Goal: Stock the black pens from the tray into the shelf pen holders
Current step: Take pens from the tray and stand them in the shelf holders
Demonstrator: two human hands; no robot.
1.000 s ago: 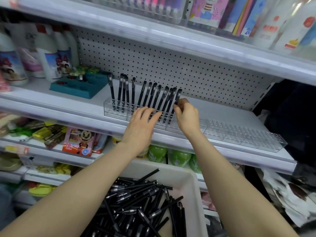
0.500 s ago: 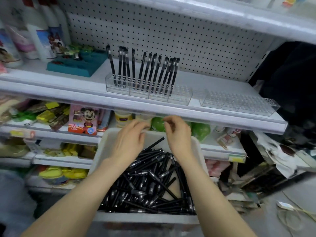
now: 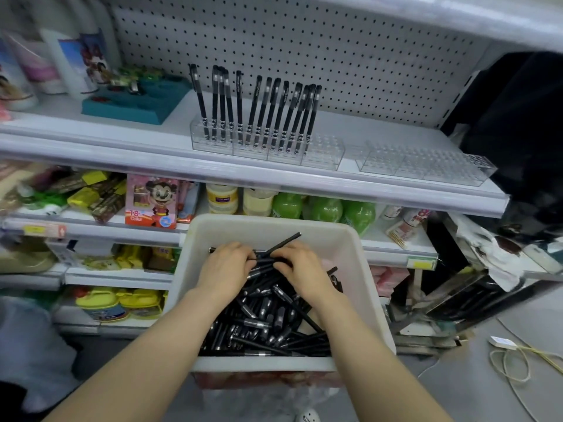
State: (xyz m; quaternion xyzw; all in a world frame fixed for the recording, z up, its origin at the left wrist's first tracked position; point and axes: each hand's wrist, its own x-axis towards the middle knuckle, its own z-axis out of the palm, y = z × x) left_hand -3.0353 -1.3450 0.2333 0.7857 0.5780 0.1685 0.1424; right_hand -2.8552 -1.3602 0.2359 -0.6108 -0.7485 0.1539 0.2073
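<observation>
A white tray (image 3: 359, 269) full of loose black pens (image 3: 268, 318) sits low in front of me, below the shelf edge. Both my hands are down in its far half. My left hand (image 3: 227, 271) lies on the pile with its fingers curled onto pens at its fingertips. My right hand (image 3: 300, 269) mirrors it, its fingers bent around pens, and one pen (image 3: 285, 242) sticks up and away between the hands. On the shelf above, a clear pen holder (image 3: 323, 153) has several black pens (image 3: 268, 111) standing in its left part. A second clear holder (image 3: 426, 166) stands to its right.
A teal display stand (image 3: 137, 105) and white bottles (image 3: 76, 56) stand at the shelf's left. Below are green bottles (image 3: 323, 208), jars and a cartoon colour-pencil box (image 3: 152, 202). A pegboard (image 3: 304, 50) backs the shelf. A cable (image 3: 511, 360) lies on the floor at right.
Both hands came down from the pen holder on the shelf into the tray and now lie on the pen pile. My view has tilted downward.
</observation>
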